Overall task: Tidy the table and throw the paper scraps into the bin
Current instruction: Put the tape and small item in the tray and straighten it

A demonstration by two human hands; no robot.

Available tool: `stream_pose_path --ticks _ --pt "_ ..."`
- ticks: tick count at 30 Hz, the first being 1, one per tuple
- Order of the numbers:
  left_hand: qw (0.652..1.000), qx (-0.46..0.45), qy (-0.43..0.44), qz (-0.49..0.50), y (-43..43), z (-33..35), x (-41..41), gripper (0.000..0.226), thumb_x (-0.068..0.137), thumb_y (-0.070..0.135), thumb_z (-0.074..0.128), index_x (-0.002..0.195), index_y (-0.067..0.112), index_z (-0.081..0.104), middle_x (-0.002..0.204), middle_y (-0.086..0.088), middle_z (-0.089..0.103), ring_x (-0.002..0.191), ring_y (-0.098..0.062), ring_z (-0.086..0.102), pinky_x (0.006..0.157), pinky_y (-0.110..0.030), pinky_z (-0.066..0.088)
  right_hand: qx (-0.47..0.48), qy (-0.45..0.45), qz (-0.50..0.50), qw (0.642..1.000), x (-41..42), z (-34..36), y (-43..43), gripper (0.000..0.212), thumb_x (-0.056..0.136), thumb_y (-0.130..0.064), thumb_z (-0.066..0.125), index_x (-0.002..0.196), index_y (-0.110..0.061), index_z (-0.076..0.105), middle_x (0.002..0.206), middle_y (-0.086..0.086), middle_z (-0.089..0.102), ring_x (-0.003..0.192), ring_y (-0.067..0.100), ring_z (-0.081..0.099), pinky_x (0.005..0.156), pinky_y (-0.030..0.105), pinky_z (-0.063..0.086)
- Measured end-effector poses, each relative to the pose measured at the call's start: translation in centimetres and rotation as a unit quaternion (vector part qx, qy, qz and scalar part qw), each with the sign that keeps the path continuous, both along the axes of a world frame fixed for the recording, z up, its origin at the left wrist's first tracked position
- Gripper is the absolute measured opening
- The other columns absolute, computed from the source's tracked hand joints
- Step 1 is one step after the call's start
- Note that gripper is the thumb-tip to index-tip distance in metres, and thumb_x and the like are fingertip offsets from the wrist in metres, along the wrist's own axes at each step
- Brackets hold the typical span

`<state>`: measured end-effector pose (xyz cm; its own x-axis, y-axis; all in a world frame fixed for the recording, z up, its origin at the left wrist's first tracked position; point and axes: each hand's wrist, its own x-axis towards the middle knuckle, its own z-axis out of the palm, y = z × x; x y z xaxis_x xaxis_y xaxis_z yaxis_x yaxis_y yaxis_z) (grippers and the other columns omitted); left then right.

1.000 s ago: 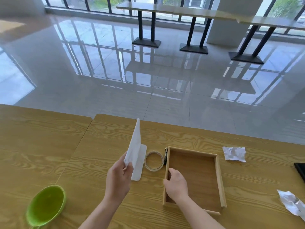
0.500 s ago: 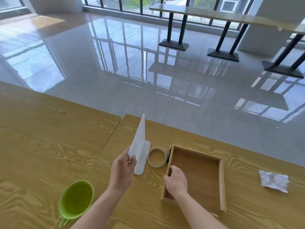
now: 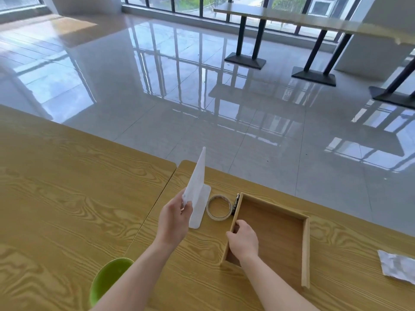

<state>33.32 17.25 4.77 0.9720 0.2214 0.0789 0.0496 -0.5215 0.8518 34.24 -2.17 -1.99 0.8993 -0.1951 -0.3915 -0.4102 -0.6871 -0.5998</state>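
My left hand [image 3: 173, 221] pinches the near edge of a white L-shaped bookend [image 3: 197, 187], whose upright plate stands tilted while its foot lies on the wooden table [image 3: 67, 198]. My right hand [image 3: 243, 242] grips the left wall of an empty wooden tray [image 3: 305, 250]. A ring of clear tape [image 3: 219, 207] lies flat between the bookend and the tray. A dark pen [image 3: 235, 204] lies against the tray's left wall. One crumpled white paper scrap [image 3: 397, 265] rests at the right edge of the view.
A green bowl [image 3: 107, 279] sits at the near edge, partly hidden by my left forearm. A seam between two tabletops runs just left of the bookend. Beyond the table's far edge lies a glossy tiled floor with dark-legged tables [image 3: 314, 21] by the windows.
The view has swung left and the scene sits further right in frame. A second paper scrap and a dark object at the right have left the view. Both hands keep their holds.
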Motion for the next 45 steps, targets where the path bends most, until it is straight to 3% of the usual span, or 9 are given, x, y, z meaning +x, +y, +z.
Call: stream_pose_path --ticks 4,6,11,17,22,29,32,39,45 --pt "1.000 -0.020 0.011 -0.002 0.4 -0.3 0.4 0.022 0.097 0.018 0.055 0.110 0.033 0.062 0.069 -0.001 0.061 0.062 -0.016 0.053 0.056 -0.027 0.044 0.017 0.021 0.014 1.000 0.4 -0.1 -0.3 0.037 0.090 -0.022 0.065 0.125 -0.016 0.056 0.115 0.001 0.064 0.104 0.020 0.060 0.089 0.037 0.052" --pt "0.999 -0.053 0.005 -0.008 0.3 -0.1 0.1 0.020 0.095 0.024 0.061 0.113 0.031 0.063 0.077 0.014 0.066 0.072 -0.006 0.060 0.062 -0.017 0.046 0.024 0.029 0.017 0.999 0.4 0.2 -0.9 0.053 0.090 -0.026 0.066 0.138 -0.014 0.047 0.123 0.003 0.062 0.112 0.023 0.059 0.093 0.038 0.052" --pt "0.992 -0.100 -0.053 0.049 0.1 1.5 -1.1 0.055 0.086 0.061 0.057 0.135 0.036 0.051 0.117 0.022 0.060 0.108 0.006 0.058 0.077 -0.014 0.051 -0.009 -0.080 0.049 0.996 1.6 3.5 -1.2 0.046 0.091 -0.024 0.067 0.133 -0.012 0.054 0.091 -0.001 0.066 0.084 0.016 0.065 0.080 0.038 0.056" --pt "0.992 -0.039 -0.105 0.063 -0.4 2.8 -0.8 0.031 0.099 0.026 0.055 0.130 0.023 0.061 0.115 0.016 0.066 0.102 0.001 0.063 0.082 -0.025 0.055 0.083 -0.201 0.127 0.968 9.2 12.1 3.5 0.044 0.096 -0.034 0.058 0.134 -0.013 0.055 0.107 0.003 0.069 0.088 0.020 0.069 0.083 0.043 0.058" --pt "0.990 -0.025 -0.118 0.074 -0.8 2.6 -0.9 0.030 0.098 0.019 0.057 0.127 0.021 0.065 0.109 0.016 0.070 0.101 0.008 0.061 0.080 -0.011 0.049 0.153 -0.140 0.175 0.962 14.1 15.0 7.1 0.066 0.095 -0.048 0.055 0.150 -0.019 0.033 0.141 0.009 0.052 0.124 0.026 0.054 0.100 0.050 0.049" --pt "0.990 -0.015 -0.121 0.074 -0.3 2.4 -0.6 0.035 0.097 0.025 0.054 0.130 0.019 0.063 0.105 0.011 0.073 0.096 0.002 0.064 0.078 -0.012 0.049 0.170 -0.104 0.172 0.965 15.5 13.4 8.6 0.041 0.096 -0.021 0.058 0.137 -0.013 0.054 0.126 0.012 0.060 0.101 0.024 0.064 0.081 0.038 0.061" --pt "0.989 -0.004 -0.124 0.082 0.4 2.2 0.1 0.034 0.097 0.023 0.056 0.130 0.017 0.063 0.091 0.012 0.072 0.082 0.000 0.064 0.071 -0.014 0.049 0.196 -0.110 0.154 0.962 16.0 13.2 9.8 0.038 0.097 -0.019 0.057 0.134 -0.011 0.054 0.124 0.011 0.059 0.102 0.024 0.062 0.079 0.034 0.061" --pt "0.981 -0.039 -0.139 0.126 2.2 1.9 2.4 0.033 0.095 0.014 0.060 0.128 0.020 0.063 0.101 0.035 0.061 0.097 0.007 0.063 0.080 -0.011 0.049 0.206 -0.108 0.140 0.962 18.1 13.1 12.6 0.031 0.098 -0.020 0.055 0.128 -0.013 0.058 0.123 0.010 0.059 0.096 0.021 0.061 0.078 0.034 0.061" --pt "0.976 -0.023 -0.160 0.149 3.5 1.6 3.7 0.031 0.094 0.016 0.062 0.125 0.018 0.066 0.109 0.022 0.065 0.099 0.005 0.064 0.080 -0.013 0.051 0.221 -0.114 0.129 0.960 19.4 12.7 14.1 0.027 0.099 -0.020 0.055 0.124 -0.015 0.059 0.122 0.006 0.060 0.094 0.017 0.060 0.075 0.031 0.060"
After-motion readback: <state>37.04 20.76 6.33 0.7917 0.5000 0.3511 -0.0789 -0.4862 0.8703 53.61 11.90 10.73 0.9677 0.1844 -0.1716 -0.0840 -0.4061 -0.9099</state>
